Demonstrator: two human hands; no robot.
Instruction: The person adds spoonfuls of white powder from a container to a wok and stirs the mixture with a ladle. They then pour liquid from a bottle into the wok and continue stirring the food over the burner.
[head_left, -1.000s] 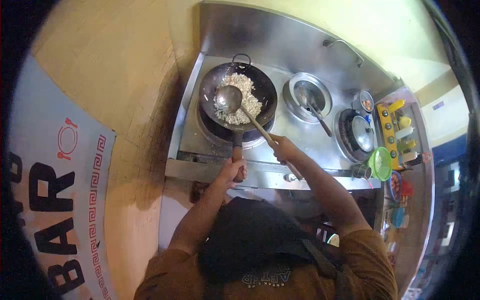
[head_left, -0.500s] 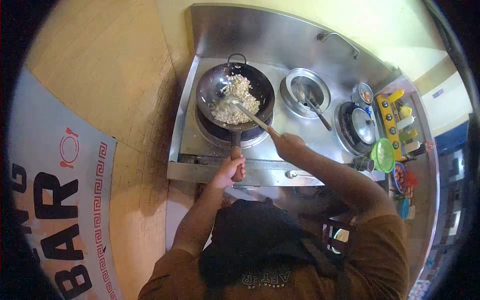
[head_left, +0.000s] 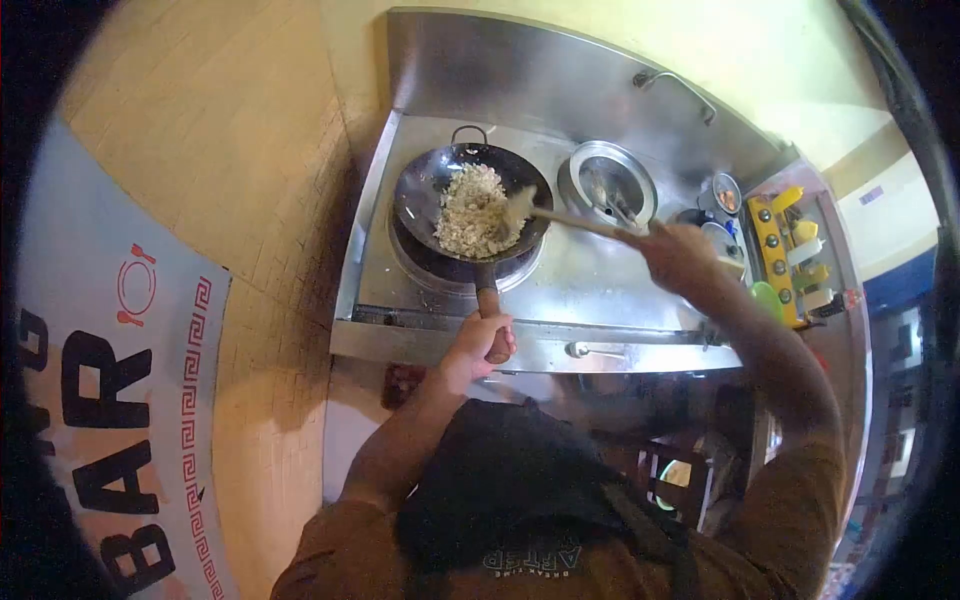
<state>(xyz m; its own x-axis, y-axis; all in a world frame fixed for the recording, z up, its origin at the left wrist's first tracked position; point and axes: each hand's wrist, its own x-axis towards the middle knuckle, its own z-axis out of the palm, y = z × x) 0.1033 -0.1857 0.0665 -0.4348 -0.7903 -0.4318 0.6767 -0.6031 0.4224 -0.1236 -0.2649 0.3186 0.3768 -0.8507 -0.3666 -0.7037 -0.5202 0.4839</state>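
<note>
On the left burner sits a dark wok (head_left: 418, 200), tilted somewhat, with a heap of pale fried rice (head_left: 468, 212) in it. My left hand (head_left: 484, 342) is wrapped around the wok's wooden handle (head_left: 487, 300) near its end. Closed on the long wooden shaft of a wok spatula (head_left: 585, 222) is my right hand (head_left: 682, 262), out to the right of the wok. The spatula's broad metal head is blurred by motion and lies at the right side of the rice, over the wok's inner wall.
A metal ring (head_left: 575, 180) with a dark-handled utensil in it stands on the middle burner. Farther right are a lidded pot (head_left: 722, 240), partly behind my right arm, a yellow tray (head_left: 768, 238) with bottles, and a green basket (head_left: 768, 298). A faucet (head_left: 680, 82) juts from the steel backsplash.
My right hand has swung right and slightly up, drawing the spatula head from the rice's left part to its right side. The wok and my left hand have shifted a little.
</note>
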